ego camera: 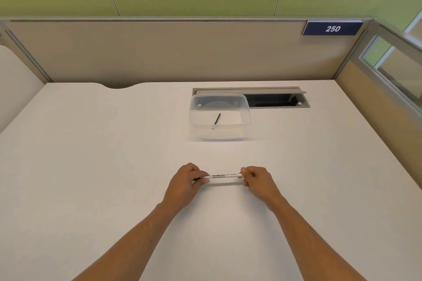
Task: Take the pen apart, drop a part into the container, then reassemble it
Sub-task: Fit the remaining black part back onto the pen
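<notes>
A white pen barrel (225, 176) with black print lies level between my two hands, just above the white desk. My left hand (186, 182) pinches its left end, where a dark tip shows under the fingers. My right hand (257, 178) pinches its right end. Farther back stands a clear plastic container (245, 118), open on top. Inside it lies a thin dark rod (217, 119), slanted on the bottom.
The white desk (91, 166) stretches around my arms. Behind the container is an open cable hatch (274, 100) set into the desk. A beige partition (159, 52) with a blue "250" sign (332, 28) closes the back; another panel stands at the right.
</notes>
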A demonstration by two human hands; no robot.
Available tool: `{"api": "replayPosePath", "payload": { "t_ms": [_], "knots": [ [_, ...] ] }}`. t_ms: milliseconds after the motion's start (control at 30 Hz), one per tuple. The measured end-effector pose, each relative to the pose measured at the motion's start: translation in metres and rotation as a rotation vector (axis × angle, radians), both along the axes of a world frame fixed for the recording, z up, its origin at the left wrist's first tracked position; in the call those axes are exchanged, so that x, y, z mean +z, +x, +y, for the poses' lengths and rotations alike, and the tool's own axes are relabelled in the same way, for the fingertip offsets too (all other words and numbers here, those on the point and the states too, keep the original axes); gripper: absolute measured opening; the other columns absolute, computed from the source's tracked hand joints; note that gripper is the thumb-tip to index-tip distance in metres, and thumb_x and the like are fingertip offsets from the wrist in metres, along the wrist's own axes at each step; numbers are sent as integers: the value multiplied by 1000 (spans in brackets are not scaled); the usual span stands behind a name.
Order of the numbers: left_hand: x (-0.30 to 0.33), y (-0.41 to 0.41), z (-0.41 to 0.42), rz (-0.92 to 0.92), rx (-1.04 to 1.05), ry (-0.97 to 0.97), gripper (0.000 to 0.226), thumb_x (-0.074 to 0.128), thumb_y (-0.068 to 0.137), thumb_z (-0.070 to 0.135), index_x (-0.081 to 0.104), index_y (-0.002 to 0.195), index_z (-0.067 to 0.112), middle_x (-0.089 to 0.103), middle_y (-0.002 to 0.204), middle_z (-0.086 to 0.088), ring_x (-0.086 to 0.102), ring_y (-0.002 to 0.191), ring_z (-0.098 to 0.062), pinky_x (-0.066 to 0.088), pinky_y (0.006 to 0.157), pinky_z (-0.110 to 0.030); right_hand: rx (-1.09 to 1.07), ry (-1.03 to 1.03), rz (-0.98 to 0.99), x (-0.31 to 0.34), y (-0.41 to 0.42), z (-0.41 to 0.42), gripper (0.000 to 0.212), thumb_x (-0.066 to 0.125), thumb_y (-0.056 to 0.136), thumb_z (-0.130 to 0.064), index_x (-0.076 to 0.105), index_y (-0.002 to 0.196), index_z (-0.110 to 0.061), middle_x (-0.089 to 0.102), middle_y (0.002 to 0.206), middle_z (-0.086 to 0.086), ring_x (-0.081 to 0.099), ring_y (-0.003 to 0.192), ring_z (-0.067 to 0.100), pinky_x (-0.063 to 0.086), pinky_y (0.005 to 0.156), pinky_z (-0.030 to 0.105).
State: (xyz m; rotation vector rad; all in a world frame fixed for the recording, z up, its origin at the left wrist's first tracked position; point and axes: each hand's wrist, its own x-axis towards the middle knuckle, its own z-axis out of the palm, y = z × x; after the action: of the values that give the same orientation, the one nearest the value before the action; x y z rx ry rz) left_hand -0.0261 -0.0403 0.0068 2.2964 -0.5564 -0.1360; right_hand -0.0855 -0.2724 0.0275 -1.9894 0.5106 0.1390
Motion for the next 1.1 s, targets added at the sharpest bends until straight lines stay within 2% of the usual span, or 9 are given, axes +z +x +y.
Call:
{"api": "replayPosePath", "payload": {
  "t_ms": [200,367,467,533,633,733,800,967,1100],
  "knots": [
    [-1,10,-2,71,27,13,23,73,83,29,73,105,25,57,85,12,57,80,-8,45,74,-23,24,-41,-126,-6,7,-7,15,59,90,-17,67,77,-17,64,65,-3,54,52,7,43,52,17],
    [-8,21,2,135,102,-77,22,76,80,16,73,100,24,67,86,13,60,78,4,43,74,-14,-20,95,-122,-15,11,-16,14,61,89,-11,68,77,-15,65,64,5,56,46,12,49,46,23],
    [-13,25,5,122,115,-69,21,71,83,7,73,101,19,72,94,8,64,87,-6,49,83,-23,-55,69,-118,-19,13,-18,16,62,88,-12,68,74,-17,63,58,1,54,43,9,46,44,20],
    [-16,27,5,50,92,8,18,69,86,10,74,100,20,73,96,7,60,90,-13,46,83,-26,-30,-1,-132,-21,16,-17,14,63,88,-14,68,76,-17,63,58,-1,53,46,7,44,48,16],
    [-16,30,6,-18,85,70,15,67,87,14,75,96,24,71,91,11,54,88,-13,38,77,-20,55,-86,-184,-23,17,-15,6,66,86,-10,69,84,-14,64,73,-4,57,66,7,42,62,12],
    [-17,32,4,-24,82,49,14,69,86,13,75,95,20,62,86,10,51,84,-11,33,76,-9,134,-229,-225,-27,18,-15,9,65,84,-2,70,90,-8,61,85,4,55,76,16,40,68,16],
    [-18,33,2,-2,79,40,14,70,85,13,75,96,18,60,86,8,52,84,-12,32,76,-7,140,-281,-237,-30,19,-14,11,64,84,0,70,90,-6,60,87,8,55,78,19,39,69,17],
    [-21,30,1,28,87,54,16,67,88,16,75,101,19,60,89,5,52,88,-15,35,75,-16,131,-359,-264,-36,22,-11,9,65,84,-2,71,89,-6,62,85,9,54,84,27,42,74,32],
    [-20,30,-1,33,101,73,17,67,88,16,74,103,17,60,92,1,54,90,-20,40,78,-24,120,-417,-296,-41,20,-8,11,64,86,-4,71,94,-5,61,88,9,50,85,27,37,75,29]
  ]
}}
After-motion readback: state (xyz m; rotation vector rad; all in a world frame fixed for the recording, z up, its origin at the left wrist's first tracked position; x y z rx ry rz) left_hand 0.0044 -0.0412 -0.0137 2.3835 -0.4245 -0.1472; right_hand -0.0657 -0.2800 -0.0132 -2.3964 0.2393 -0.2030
